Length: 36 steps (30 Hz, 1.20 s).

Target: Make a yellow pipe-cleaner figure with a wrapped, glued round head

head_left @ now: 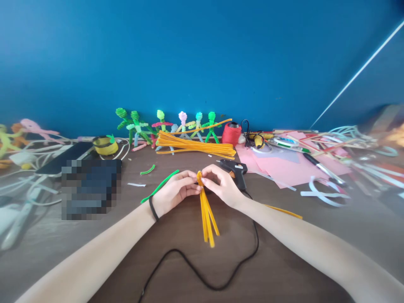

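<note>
Between my two hands is a bunch of yellow-orange pipe cleaners (208,219), bent or wound together at the top, with several loose ends hanging down towards me. My left hand (176,189), a black band on its wrist, pinches the bunch from the left just below its top. From the right, my right hand (222,185) pinches the same top part between thumb and fingers. A green pipe cleaner (162,185) lies beside and partly behind my left hand. Behind my right hand rests a black glue gun (238,170).
A pile of yellow-orange pipe cleaners (195,145) lies before several pipe-cleaner figures (211,126) along the blue wall. A black cord (208,286) curves across the front. Pink paper (290,170) and a marker (323,168) are right; a phone (65,159) and cables are left.
</note>
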Motion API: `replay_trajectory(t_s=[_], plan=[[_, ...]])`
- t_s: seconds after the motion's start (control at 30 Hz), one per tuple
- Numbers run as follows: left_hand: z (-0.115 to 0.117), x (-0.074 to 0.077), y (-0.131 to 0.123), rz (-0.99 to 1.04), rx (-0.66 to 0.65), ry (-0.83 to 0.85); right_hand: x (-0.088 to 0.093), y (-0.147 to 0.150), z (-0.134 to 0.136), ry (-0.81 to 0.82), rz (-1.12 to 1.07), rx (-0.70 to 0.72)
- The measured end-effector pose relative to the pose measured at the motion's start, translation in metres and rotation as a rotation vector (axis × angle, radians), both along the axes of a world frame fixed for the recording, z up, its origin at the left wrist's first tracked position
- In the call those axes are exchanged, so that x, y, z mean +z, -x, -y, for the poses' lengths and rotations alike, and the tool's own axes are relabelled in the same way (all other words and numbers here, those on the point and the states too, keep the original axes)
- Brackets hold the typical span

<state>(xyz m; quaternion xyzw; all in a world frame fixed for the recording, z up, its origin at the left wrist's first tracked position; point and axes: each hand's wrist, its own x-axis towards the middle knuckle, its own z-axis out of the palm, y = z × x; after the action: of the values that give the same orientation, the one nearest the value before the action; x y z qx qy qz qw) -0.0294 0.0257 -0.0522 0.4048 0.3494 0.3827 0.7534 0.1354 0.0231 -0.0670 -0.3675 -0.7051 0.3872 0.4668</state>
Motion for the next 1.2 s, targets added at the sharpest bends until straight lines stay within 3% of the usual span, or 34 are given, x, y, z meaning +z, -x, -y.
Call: replay_trajectory(t_s=[0.27,0.77,1.2], plan=[[0.001,-0.005,0.001,-0.025,-0.038,-0.095,0.000,-0.001,-0.001,-0.039,0.033,0.026],[0.007,0.001,-0.007,-0.341,0.105,-0.265,-0.004,-0.003,-0.001,-0.288,0.142,0.011],[0.009,0.001,-0.011,-0.501,0.153,-0.372,-0.003,-0.001,0.001,-0.332,0.169,0.002]])
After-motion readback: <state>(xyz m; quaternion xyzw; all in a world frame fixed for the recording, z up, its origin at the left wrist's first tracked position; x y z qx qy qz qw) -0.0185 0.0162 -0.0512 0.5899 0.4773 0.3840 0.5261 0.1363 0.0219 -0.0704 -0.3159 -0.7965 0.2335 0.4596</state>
